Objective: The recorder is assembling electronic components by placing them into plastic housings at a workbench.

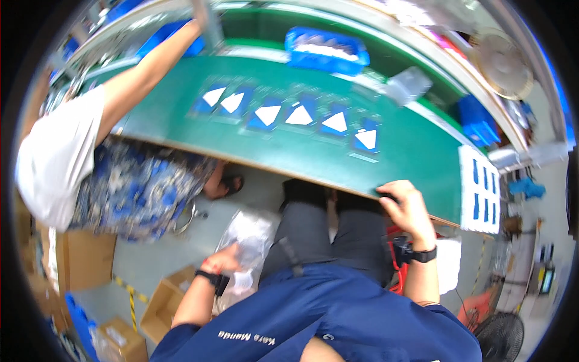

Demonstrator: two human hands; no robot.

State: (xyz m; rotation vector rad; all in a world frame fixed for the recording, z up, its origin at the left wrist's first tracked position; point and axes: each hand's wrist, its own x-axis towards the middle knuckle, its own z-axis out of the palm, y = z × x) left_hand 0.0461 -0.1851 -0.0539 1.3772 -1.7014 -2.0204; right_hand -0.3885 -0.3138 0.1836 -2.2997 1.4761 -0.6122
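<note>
My left hand (223, 259) is low beside my thigh, at the edge of a clear plastic bag (252, 232); its fingers are blurred, so whether it grips the bag does not show. At the front edge of the green table (289, 148), my right hand (409, 208) is closed, with a small black object (386, 194) by its thumb and fingertips. Farther back on the table lies a row of several blue cards, each with a white triangular piece (300, 115) on it. They look set in clear flat packaging.
A blue bin (325, 50) with pale contents stands behind the row, near a clear plastic box (408, 85). At the table's right end lies a white sheet with dark blue strips (476, 205). A co-worker's arm (145, 75) reaches across the left. Cardboard boxes (87, 259) stand on the floor.
</note>
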